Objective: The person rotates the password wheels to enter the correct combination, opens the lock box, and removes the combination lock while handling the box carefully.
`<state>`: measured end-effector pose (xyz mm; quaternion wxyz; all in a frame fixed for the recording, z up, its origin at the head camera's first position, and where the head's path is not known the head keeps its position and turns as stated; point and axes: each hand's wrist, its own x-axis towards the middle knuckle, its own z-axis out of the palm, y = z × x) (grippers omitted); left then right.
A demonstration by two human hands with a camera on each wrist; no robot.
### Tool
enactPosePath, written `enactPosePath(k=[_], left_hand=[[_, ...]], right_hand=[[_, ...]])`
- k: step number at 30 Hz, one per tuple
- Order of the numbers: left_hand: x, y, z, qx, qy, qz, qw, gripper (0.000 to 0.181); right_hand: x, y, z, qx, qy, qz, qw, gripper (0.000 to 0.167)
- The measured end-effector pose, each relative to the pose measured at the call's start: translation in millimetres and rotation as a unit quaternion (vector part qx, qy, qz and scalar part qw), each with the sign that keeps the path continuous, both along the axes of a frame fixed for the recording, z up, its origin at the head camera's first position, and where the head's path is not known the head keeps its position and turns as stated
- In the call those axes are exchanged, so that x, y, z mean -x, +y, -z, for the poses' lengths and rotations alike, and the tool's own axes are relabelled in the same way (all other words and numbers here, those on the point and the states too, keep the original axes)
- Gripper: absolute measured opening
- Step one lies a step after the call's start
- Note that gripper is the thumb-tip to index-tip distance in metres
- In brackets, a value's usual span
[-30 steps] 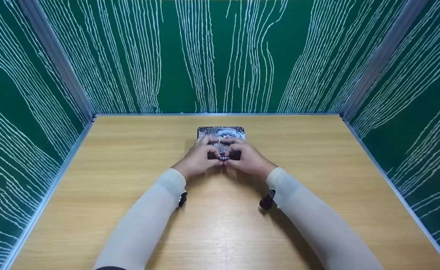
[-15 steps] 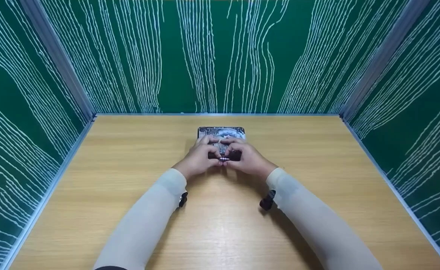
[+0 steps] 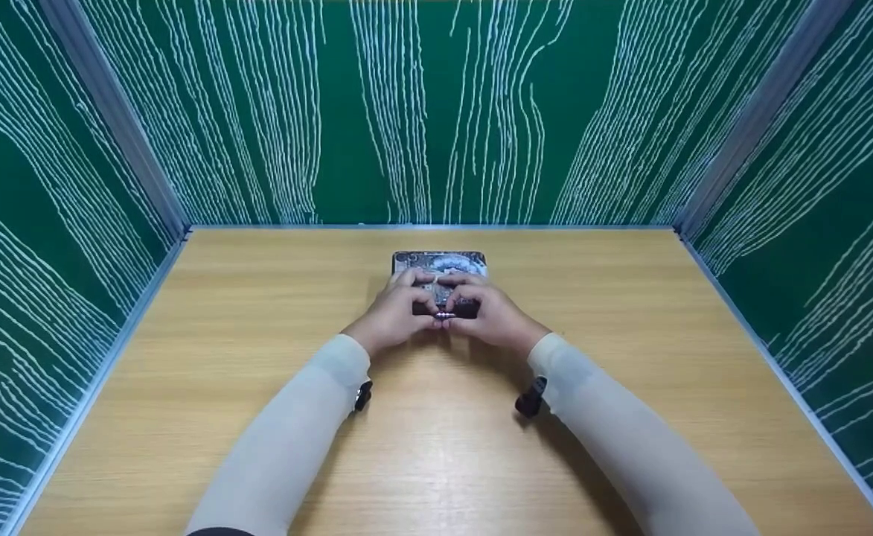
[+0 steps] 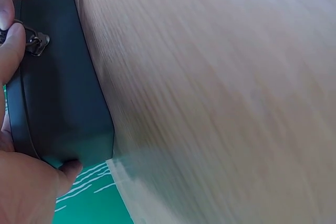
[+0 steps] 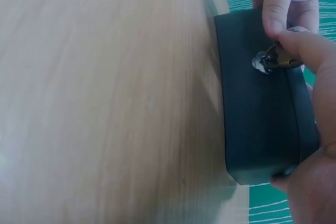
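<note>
A small dark box (image 3: pixel 440 263) with a patterned lid lies near the back of the table, its front facing me. A metal latch (image 3: pixel 445 315) sits at the middle of that front. From the left, my left hand (image 3: pixel 391 313) reaches round the box, thumb and forefinger at the latch. Opposite it, my right hand (image 3: pixel 492 316) does the same, and both thumbs almost meet. In the right wrist view a loop and brass-coloured hasp (image 5: pixel 283 59) show under the fingertips. Other fingers lie on the lid and side; my fingers partly hide the latch.
The box stands on a wooden table (image 3: pixel 436 432). Green walls (image 3: pixel 451 112) with white wavy lines rise behind and on both sides, joined by grey corner posts (image 3: pixel 120 126). A wrist camera (image 3: pixel 531 397) hangs under the right sleeve.
</note>
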<state>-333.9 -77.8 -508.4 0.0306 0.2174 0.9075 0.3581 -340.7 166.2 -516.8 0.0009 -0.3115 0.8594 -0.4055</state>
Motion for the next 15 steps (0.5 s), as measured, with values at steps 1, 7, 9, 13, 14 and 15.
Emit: enactPosePath(k=[1, 7, 9, 13, 14, 15], left_hand=[[-0.3, -0.2, -0.2, -0.001, -0.001, 0.001, 1.0000, 0.014], [-2.2, -1.3, -2.0, -0.009, 0.007, 0.010, 0.9999, 0.016], [-2.7, -1.6, -2.6, -0.012, 0.010, 0.013, 0.9998, 0.016], [-2.6, -1.3, -3.1, -0.013, 0.010, 0.012, 0.9998, 0.015], [-2.5, -1.1, -3.1, -0.014, 0.008, 0.011, 0.9998, 0.015], [-2.5, -1.0, -3.2, -0.013, 0.007, 0.010, 0.9998, 0.015]], right_hand=[[-0.1, -0.1, 0.1, 0.002, -0.002, 0.001, 1.0000, 0.018], [-0.7, -0.4, 0.5, 0.012, -0.009, 0.000, 0.9999, 0.014], [-0.6, -0.4, 1.0, 0.013, -0.010, 0.001, 0.9999, 0.014], [-0.2, -0.1, 1.4, 0.012, -0.009, 0.003, 0.9999, 0.016], [-0.1, -0.1, 1.4, 0.011, -0.010, 0.003, 0.9999, 0.016], [-0.1, 0.0, 1.3, 0.010, -0.010, 0.003, 0.9999, 0.017]])
